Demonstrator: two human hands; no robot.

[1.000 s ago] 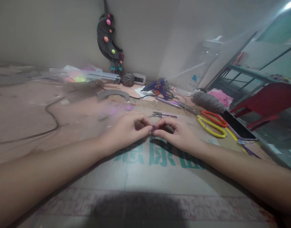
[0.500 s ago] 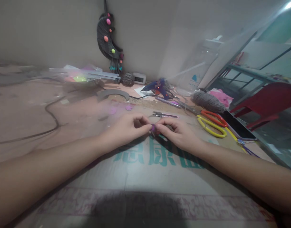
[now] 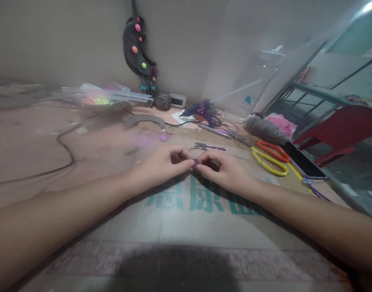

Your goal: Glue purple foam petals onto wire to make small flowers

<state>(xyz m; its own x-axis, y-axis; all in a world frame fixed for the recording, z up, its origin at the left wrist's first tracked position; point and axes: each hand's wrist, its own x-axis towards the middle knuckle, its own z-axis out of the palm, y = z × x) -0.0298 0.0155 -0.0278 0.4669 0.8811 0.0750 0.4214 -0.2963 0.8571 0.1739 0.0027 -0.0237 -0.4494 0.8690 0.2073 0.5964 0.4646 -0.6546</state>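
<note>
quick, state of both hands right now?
Left hand: closed, thumb and finger pinching a small purple piece, material unclear.
Right hand: closed, pinching the same piece from its right side.

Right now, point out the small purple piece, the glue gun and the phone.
Small purple piece (image 3: 195, 163): head view, on the middle of the bit that shows.
Glue gun (image 3: 203, 109): head view, on its blue body.
Phone (image 3: 304, 161): head view, on its dark screen.
</note>
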